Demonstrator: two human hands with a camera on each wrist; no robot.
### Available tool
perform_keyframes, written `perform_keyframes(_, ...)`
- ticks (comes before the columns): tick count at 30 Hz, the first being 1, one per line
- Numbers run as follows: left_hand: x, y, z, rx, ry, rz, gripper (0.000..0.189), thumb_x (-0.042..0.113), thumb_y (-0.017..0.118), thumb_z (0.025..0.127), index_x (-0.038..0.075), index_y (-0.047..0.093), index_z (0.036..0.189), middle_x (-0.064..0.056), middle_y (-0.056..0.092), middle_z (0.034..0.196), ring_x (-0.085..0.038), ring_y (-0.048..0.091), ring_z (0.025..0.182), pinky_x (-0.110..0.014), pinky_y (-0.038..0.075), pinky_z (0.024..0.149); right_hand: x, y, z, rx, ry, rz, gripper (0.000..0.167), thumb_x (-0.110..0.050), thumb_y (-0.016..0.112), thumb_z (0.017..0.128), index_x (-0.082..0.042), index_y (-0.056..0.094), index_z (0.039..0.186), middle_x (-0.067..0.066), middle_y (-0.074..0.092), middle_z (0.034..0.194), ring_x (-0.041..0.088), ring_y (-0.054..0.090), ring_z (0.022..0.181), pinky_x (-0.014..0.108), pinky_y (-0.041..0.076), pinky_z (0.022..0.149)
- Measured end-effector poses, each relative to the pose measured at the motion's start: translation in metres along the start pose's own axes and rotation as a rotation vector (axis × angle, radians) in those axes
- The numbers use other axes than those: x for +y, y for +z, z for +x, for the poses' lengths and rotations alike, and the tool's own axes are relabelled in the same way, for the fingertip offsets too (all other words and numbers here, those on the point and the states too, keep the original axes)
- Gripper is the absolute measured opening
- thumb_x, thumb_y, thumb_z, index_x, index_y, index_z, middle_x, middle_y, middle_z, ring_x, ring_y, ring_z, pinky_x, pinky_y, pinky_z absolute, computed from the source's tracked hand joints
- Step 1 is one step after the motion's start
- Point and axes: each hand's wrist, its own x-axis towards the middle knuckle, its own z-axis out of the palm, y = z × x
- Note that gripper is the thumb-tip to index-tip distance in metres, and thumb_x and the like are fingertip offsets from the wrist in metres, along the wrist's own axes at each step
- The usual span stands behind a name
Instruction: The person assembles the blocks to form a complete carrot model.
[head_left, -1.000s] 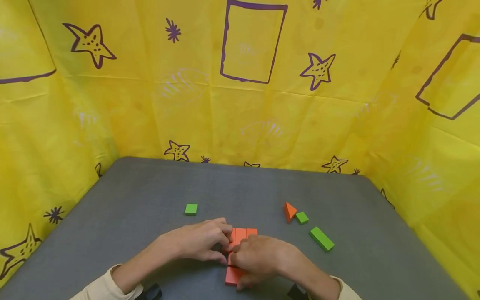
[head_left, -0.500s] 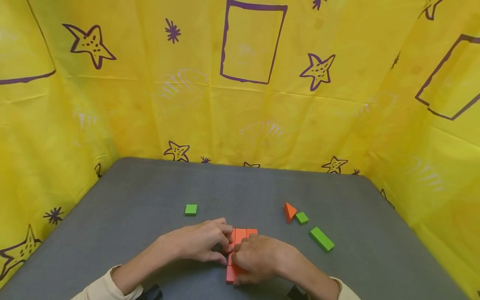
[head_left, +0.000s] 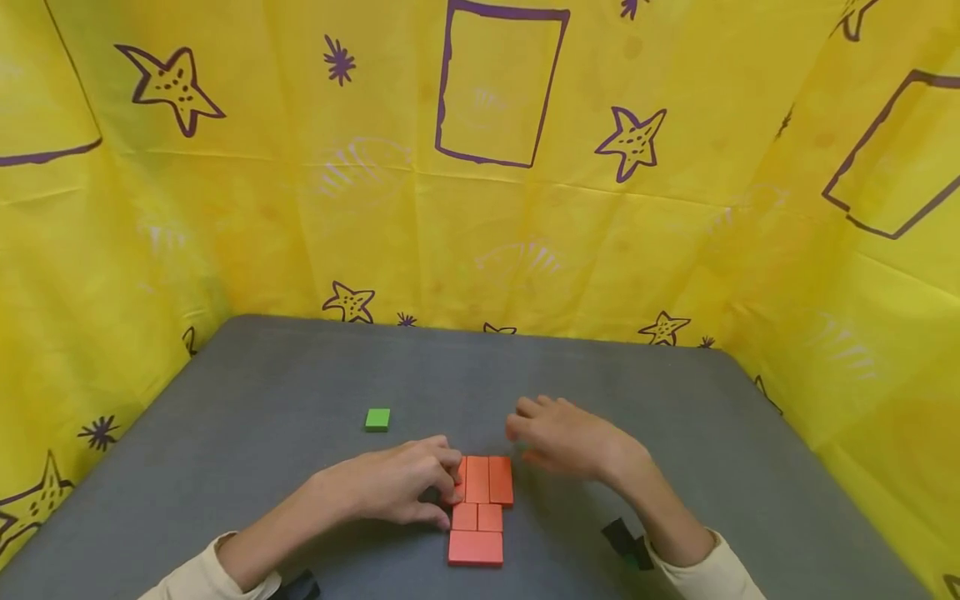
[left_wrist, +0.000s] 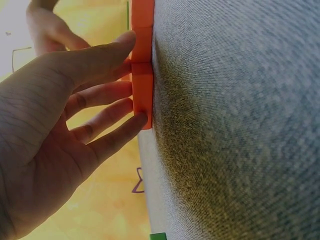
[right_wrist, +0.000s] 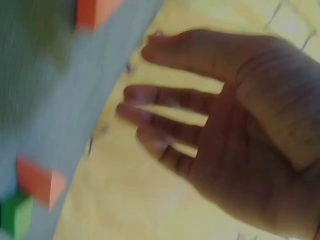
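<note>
The right hand [head_left: 568,435], loose, empty, has left the red blocks [head_left: 477,480]; the left hand [head_left: 399,480], fingers parted, seemingly steadies them alone.

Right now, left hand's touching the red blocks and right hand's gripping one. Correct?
Not quite: the right hand is apart from the red blocks and holds nothing, as the right wrist view shows. The left hand does touch them.

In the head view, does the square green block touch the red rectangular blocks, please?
No, the square green block lies apart from the red rectangular blocks, with grey tabletop between them.
</note>
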Motion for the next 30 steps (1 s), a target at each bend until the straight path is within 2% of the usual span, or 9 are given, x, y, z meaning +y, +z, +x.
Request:
perform_keyframes(2,0.000,0.000,0.000,-0.005,-0.007,-0.001,0.013,0.036,0.082,0.090,0.023,0.080,0.094,0.015,0.059,0.095,0.003,0.042,0.087,-0.011,0.038,0.073,0.017,-0.001,-0.006,0.000,0.080,0.025,0.020,-0.007,0.070,0.097,-0.011,0.067,0.117,0.005,0.060,0.113,0.024,0.057,0.100,0.045,0.052,0.091)
perform_keyframes(6,-0.001,0.001,-0.002,-0.001,-0.001,-0.003,0.014,0.036,0.082,0.090,0.022,0.080,0.094,0.015,0.060,0.097,0.003,0.041,0.087,-0.011,0.038,0.073,0.046,0.000,-0.012,-0.089,0.245,0.101,0.031,0.009,0.064,0.095,-0.008,0.065,0.121,0.013,0.056,0.133,0.034,0.058,0.117,0.056,0.051,0.102)
perform_keyframes(10,-0.001,0.002,-0.004,0.014,0.013,0.004,0.015,0.037,0.082,0.090,0.022,0.079,0.094,0.014,0.059,0.097,0.003,0.041,0.087,-0.010,0.036,0.072,0.060,0.007,-0.011,-0.112,0.244,0.081,0.035,0.022,0.059,0.088,-0.006,0.066,0.107,0.007,0.059,0.113,0.025,0.062,0.101,0.040,0.055,0.090)
perform_keyframes(12,-0.001,0.001,-0.004,0.013,0.009,0.000,0.015,0.037,0.082,0.090,0.022,0.079,0.094,0.015,0.059,0.097,0.003,0.041,0.087,-0.010,0.037,0.072,0.061,0.009,-0.010,-0.107,0.239,0.095,0.025,0.015,0.065,0.089,-0.008,0.067,0.100,0.003,0.055,0.098,0.019,0.056,0.087,0.034,0.050,0.079)
perform_keyframes(14,0.000,0.001,-0.003,0.005,-0.001,-0.006,0.015,0.037,0.082,0.090,0.023,0.080,0.094,0.015,0.059,0.097,0.003,0.041,0.087,-0.011,0.037,0.072,0.061,0.010,-0.008,-0.106,0.247,0.122,0.015,0.004,0.068,0.093,-0.009,0.069,0.099,0.002,0.057,0.095,0.018,0.055,0.085,0.033,0.049,0.077)
perform_keyframes(17,0.000,0.000,-0.002,-0.006,-0.010,-0.014,0.015,0.036,0.082,0.090,0.022,0.080,0.096,0.015,0.059,0.097,0.003,0.042,0.088,-0.012,0.038,0.073,0.059,0.008,-0.008,-0.124,0.287,0.178,0.014,-0.013,0.072,0.098,-0.010,0.071,0.111,0.005,0.068,0.106,0.019,0.060,0.092,0.038,0.054,0.083)
perform_keyframes(22,0.000,-0.001,-0.001,-0.019,-0.020,-0.019,0.016,0.036,0.082,0.090,0.022,0.081,0.098,0.015,0.059,0.098,0.003,0.042,0.089,-0.012,0.039,0.074,0.059,0.006,-0.010,-0.104,0.271,0.144,0.031,-0.018,0.076,0.096,-0.007,0.068,0.124,0.012,0.069,0.126,0.025,0.066,0.109,0.048,0.056,0.096)
perform_keyframes(27,0.001,0.000,-0.002,-0.019,-0.022,-0.012,0.016,0.036,0.082,0.090,0.022,0.081,0.099,0.016,0.059,0.099,0.003,0.042,0.089,-0.012,0.040,0.074,0.060,0.009,-0.007,-0.064,0.194,0.118,0.008,-0.012,0.076,0.093,-0.009,0.068,0.092,0.001,0.063,0.087,0.015,0.056,0.078,0.030,0.049,0.072)
perform_keyframes(30,0.001,0.000,-0.002,-0.023,-0.030,-0.019,0.016,0.036,0.082,0.091,0.023,0.081,0.100,0.016,0.060,0.099,0.003,0.043,0.089,-0.013,0.040,0.074,0.059,0.011,-0.005,-0.072,0.194,0.127,0.019,-0.010,0.069,0.095,-0.012,0.060,0.078,-0.003,0.048,0.072,0.011,0.043,0.065,0.024,0.035,0.062)
